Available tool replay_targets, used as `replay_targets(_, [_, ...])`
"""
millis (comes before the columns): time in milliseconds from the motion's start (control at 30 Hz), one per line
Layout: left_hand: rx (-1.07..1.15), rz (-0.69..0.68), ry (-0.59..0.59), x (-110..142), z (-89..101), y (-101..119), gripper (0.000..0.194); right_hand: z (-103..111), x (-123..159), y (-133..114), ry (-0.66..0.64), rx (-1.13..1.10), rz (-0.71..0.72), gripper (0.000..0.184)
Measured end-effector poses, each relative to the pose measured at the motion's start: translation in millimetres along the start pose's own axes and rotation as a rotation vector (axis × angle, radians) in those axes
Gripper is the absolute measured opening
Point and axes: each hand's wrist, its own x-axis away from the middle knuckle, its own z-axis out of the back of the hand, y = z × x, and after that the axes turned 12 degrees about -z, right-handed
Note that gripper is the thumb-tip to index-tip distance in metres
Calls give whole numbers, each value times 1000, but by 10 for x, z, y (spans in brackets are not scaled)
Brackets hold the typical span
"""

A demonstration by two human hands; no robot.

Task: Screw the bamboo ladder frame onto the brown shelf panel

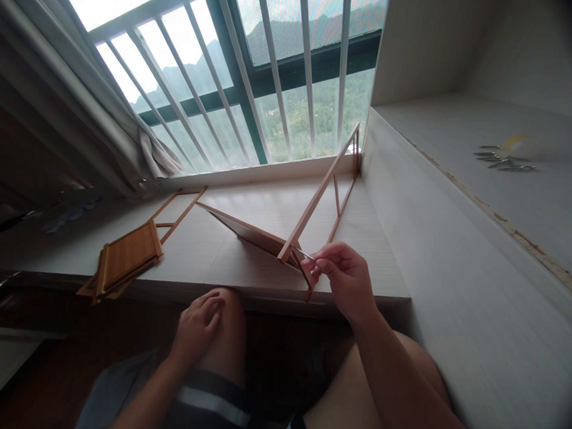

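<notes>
**Fastening the frame corner joint**

Driving what looks like a thin metal key (302, 254) into the near corner of the wooden frame (319, 194); judging by the pose, this is the tightening step. Right hand (342, 278) fingers (321, 263) are pinched shut on the key's end, tip at the joint just left of them. Frame is tilted, far end leaning at the window (262, 84), near end on the ledge (267, 215), a flat panel (249, 231) angling off the same corner. Left hand (198, 324) rests loosely curled on the knee, holding nothing, well below the joint. Slatted panel (128, 254) lies far left at the ledge edge. Next move likely needs the key kept seated and the frame steadied, probably by the free hand.
</notes>
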Motion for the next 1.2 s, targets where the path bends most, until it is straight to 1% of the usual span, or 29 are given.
replay_targets(100, [-1,5,4,1,4,9,29,19,-8,9,23,-11,-19,18])
replay_targets(333, [1,6,-7,1,2,-1,30,10,4,1,-9,-51,14,17])
replay_targets(633, [-3,9,-2,-1,-2,-1,30,-9,3,29,-4,-41,15,19])
replay_targets(1000, [-10,8,3,-11,14,29,29,-32,5,40,-52,-74,28,13])
replay_targets(1200, [-9,4,-2,-5,-4,7,30,-7,-8,59,-28,-67,-9,16])
